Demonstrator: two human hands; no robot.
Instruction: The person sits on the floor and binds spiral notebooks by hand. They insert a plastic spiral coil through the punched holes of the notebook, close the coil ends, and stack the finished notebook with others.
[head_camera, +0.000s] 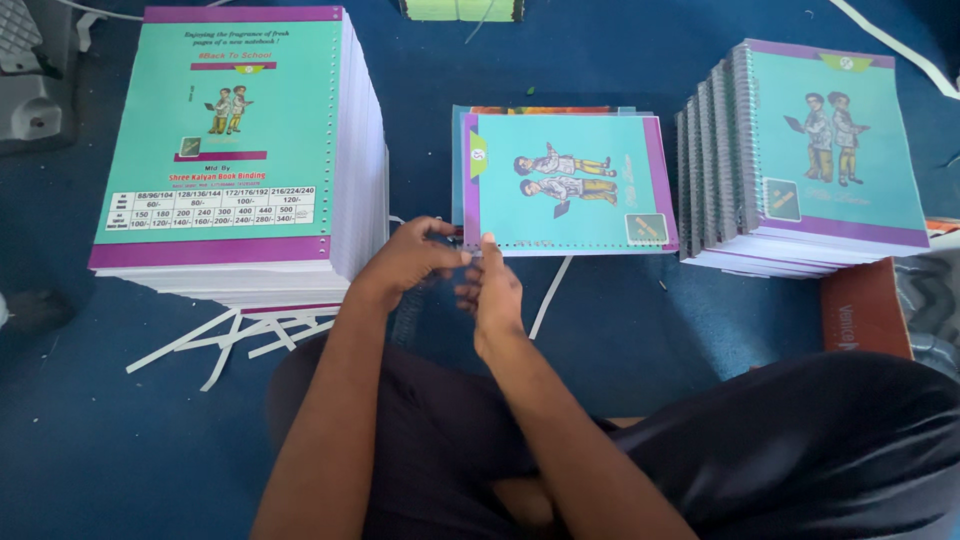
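Seated cross-legged on a blue floor (90, 450), a person works at a teal notebook (568, 180) lying just ahead. Open floor lies around the knees. The left hand (410, 258) pinches the notebook's punched near edge at its corner; the right hand (492, 290), fingers curled together, touches the same edge. A tall cover stack (230, 140) stands left of the notebook, bound notebooks (810, 160) right, paper strips (230, 335) near the left.

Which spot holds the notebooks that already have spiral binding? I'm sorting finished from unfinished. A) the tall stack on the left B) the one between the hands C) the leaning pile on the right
C: the leaning pile on the right shows wire coils along its edges, while the tall stack on the left shows only punched holes.
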